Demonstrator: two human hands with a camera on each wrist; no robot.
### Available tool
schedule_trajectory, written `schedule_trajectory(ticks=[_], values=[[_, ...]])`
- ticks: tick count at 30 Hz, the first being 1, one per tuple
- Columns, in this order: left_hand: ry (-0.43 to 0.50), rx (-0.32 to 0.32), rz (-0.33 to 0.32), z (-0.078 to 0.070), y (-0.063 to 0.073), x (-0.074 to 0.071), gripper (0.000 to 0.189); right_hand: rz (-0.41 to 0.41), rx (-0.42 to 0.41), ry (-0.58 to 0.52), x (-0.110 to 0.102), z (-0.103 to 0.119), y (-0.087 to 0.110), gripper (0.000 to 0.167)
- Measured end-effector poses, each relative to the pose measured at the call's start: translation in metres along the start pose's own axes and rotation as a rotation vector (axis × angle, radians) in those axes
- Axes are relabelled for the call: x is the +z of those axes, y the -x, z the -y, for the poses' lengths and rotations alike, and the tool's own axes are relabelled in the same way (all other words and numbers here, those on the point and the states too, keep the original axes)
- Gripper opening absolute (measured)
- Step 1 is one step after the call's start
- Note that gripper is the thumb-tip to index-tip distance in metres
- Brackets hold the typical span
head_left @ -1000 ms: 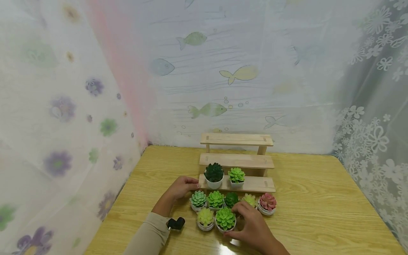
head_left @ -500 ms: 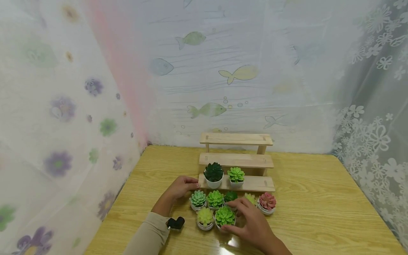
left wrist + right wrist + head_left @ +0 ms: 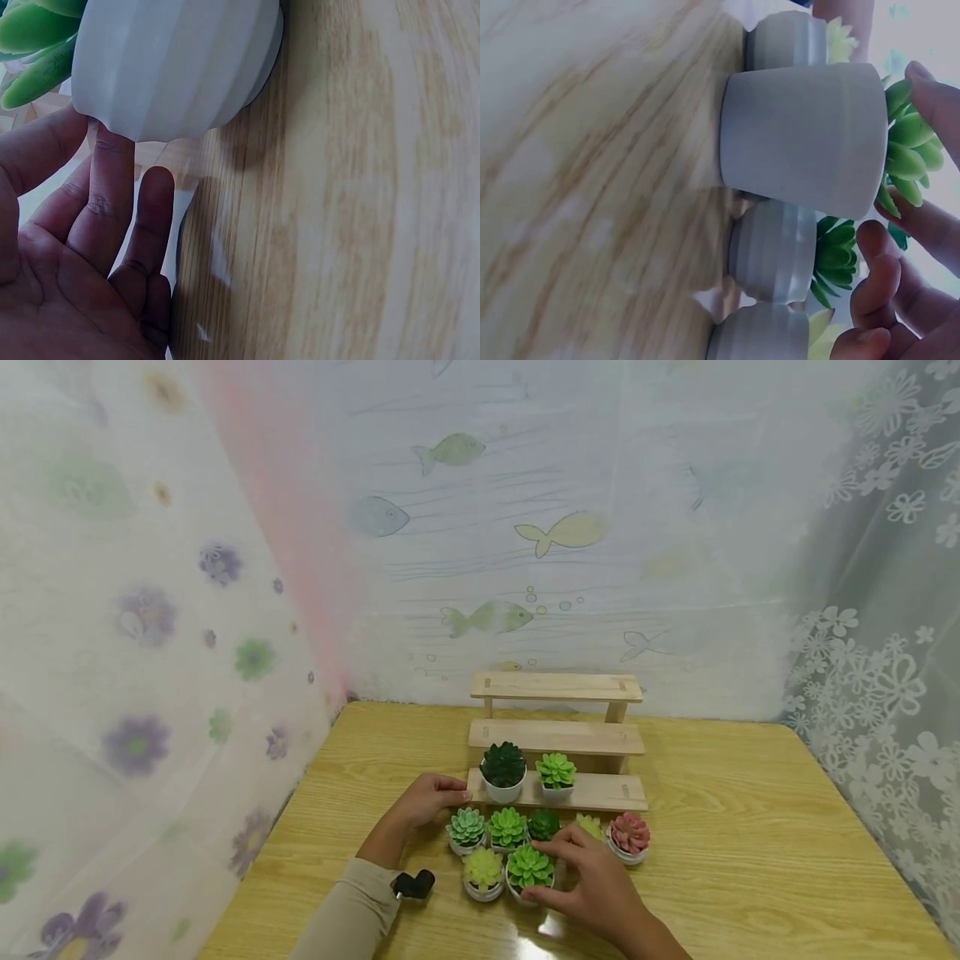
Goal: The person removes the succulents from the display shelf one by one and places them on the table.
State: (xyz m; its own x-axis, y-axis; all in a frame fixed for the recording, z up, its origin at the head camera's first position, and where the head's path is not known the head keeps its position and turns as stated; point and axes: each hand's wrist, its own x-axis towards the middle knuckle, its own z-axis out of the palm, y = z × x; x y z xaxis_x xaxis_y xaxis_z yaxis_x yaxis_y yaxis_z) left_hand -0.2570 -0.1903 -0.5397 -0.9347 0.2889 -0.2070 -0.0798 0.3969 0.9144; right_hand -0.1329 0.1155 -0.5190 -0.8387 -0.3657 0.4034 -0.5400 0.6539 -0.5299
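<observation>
In the head view my left hand [image 3: 429, 800] pinches the left end of the lowest board of a three-step wooden plant shelf [image 3: 592, 792]. A ribbed white pot [image 3: 172, 67] hides those fingertips in the left wrist view. My right hand [image 3: 592, 881] has its thumb and forefinger on opposite sides of a bright green potted succulent [image 3: 530, 867] in the front row, touching its leaves. Its smooth white pot [image 3: 802, 135] stands on the table in the right wrist view. A dark green succulent [image 3: 503, 767] and a light green succulent [image 3: 556, 773] sit on the lowest board.
Before the shelf stand potted succulents: blue-green [image 3: 467, 828], bright green [image 3: 507, 828], dark green [image 3: 543, 825], pale yellow [image 3: 590, 825] and red [image 3: 629, 833]. A yellow-green succulent [image 3: 483, 870] adjoins the handled one. Patterned curtains [image 3: 480, 560] hang behind the wooden table [image 3: 735, 827].
My right thumb and forefinger have shifted slightly up and left from the pot's side to the bright green leaves. The pot stays in place. My left hand has not moved.
</observation>
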Motion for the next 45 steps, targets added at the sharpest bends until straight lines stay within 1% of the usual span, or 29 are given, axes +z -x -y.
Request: schedule_trajectory(ticks=[4, 9, 13, 20, 24, 28, 32, 34, 37, 39, 42, 45], values=[[0.006, 0.004, 0.008, 0.001, 0.0, 0.0, 0.042, -0.001, 0.002, -0.009, -0.001, 0.001, 0.0, 0.053], [0.019, 0.016, 0.019, 0.002, -0.002, -0.001, 0.04, -0.021, -0.023, 0.011, -0.002, 0.003, -0.002, 0.057], [0.022, 0.021, 0.021, 0.002, -0.002, -0.001, 0.039, -0.037, -0.046, 0.021, -0.004, 0.003, -0.006, 0.062], [0.02, 0.018, 0.019, 0.003, -0.002, -0.002, 0.04, -0.03, -0.04, -0.007, -0.012, 0.003, -0.016, 0.063], [0.017, 0.015, 0.015, 0.002, -0.002, -0.001, 0.038, -0.077, -0.032, 0.04, -0.015, 0.003, -0.024, 0.062], [0.009, 0.02, 0.009, 0.001, -0.001, -0.001, 0.037, -0.138, -0.026, 0.1, -0.017, -0.001, -0.033, 0.056], [-0.002, 0.016, 0.004, 0.001, -0.002, -0.001, 0.038, -0.196, -0.017, 0.121, -0.018, -0.008, -0.042, 0.052], [-0.005, 0.014, 0.003, 0.002, -0.002, -0.001, 0.038, -0.226, -0.01, 0.114, -0.018, -0.011, -0.046, 0.053], [-0.001, 0.012, 0.002, 0.002, -0.003, 0.0, 0.037, -0.25, 0.021, 0.11, -0.019, -0.016, -0.051, 0.057], [0.003, 0.009, -0.001, 0.003, -0.004, 0.0, 0.037, -0.245, 0.051, 0.111, -0.02, -0.018, -0.054, 0.062], [0.012, 0.007, -0.004, 0.003, -0.004, 0.001, 0.037, -0.217, 0.115, 0.097, -0.021, -0.021, -0.056, 0.069], [0.015, 0.009, 0.0, 0.003, -0.004, 0.001, 0.037, -0.169, 0.198, 0.059, -0.022, -0.024, -0.059, 0.075]])
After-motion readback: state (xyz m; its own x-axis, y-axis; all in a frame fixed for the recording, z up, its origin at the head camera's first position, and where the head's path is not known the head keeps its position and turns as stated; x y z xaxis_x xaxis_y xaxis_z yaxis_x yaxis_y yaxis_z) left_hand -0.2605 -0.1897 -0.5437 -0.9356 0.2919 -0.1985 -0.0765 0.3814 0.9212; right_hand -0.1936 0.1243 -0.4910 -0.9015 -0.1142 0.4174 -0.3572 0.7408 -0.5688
